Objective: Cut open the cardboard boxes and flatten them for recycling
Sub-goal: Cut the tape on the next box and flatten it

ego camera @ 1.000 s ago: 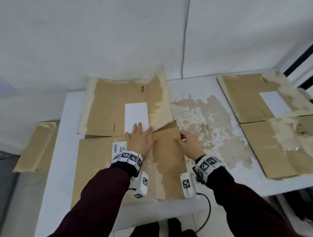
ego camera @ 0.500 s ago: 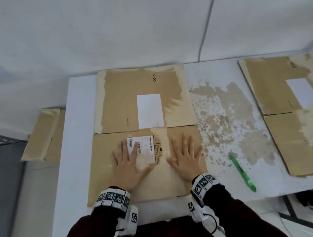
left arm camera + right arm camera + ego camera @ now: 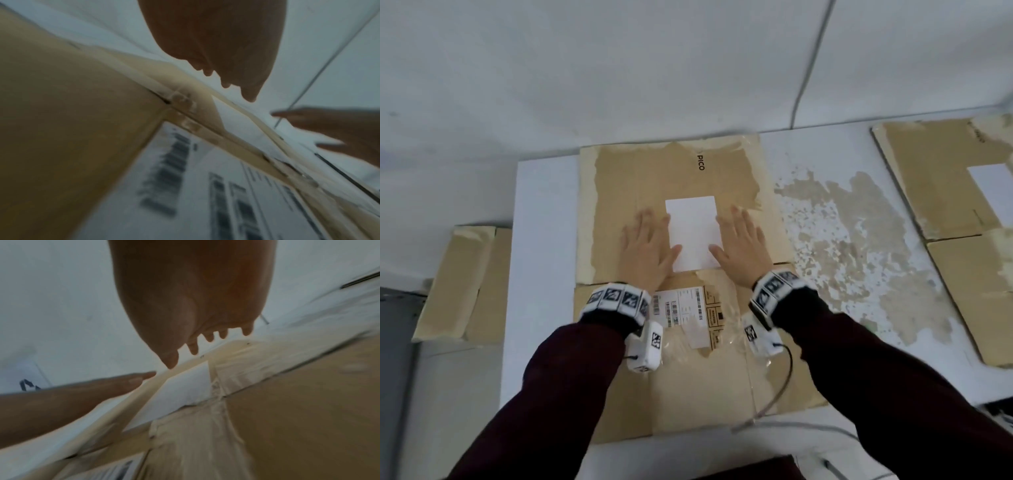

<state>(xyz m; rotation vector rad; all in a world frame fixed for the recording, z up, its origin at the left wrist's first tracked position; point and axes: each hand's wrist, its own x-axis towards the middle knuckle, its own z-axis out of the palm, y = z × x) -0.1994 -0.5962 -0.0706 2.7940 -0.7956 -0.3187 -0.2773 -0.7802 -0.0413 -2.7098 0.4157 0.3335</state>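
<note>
Pressing with straight, spread fingers, the left hand [image 3: 645,247] and right hand [image 3: 741,245] are flattening the far panel of the cut-open box [image 3: 681,383] on the table [image 3: 544,240], gripping nothing. Another flattened box [image 3: 955,212] is lying right; a folded one [image 3: 462,281] left probably remains.

Dark maroon sleeves [image 3: 571,370] cover both arms. Each wrist wears a white band [image 3: 616,299] of black-and-white square markers. A white camera block [image 3: 645,346] hangs below each; a grey cable [image 3: 779,387] trails from the right.
</note>
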